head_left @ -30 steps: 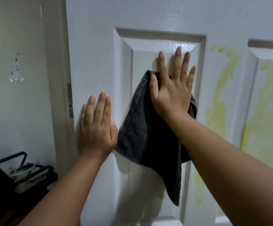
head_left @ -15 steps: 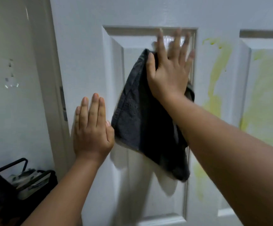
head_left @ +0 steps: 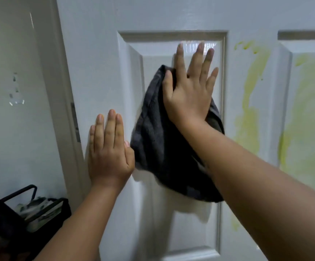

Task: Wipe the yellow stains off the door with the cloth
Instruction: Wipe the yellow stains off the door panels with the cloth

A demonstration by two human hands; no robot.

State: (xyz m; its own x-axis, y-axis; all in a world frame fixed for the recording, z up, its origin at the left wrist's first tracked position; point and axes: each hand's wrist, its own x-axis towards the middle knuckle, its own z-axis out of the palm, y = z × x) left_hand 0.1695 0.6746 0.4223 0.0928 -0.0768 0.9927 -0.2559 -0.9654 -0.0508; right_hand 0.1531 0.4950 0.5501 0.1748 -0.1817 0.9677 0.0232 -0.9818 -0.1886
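Two big smeary yellow stains (head_left: 250, 102) run down the glossy white panelled door (head_left: 96, 44), right of the recessed panel where the dark grey terry cloth (head_left: 158, 147) hangs. The person's right hand (head_left: 187, 95) pins the cloth's top flat against that panel, fingers spread wide, not clenched. The left hand (head_left: 108, 153) lies flat and open on the door just left of the cloth, grasping nothing. A black wire rack (head_left: 30, 210) sits near the floor at far left.
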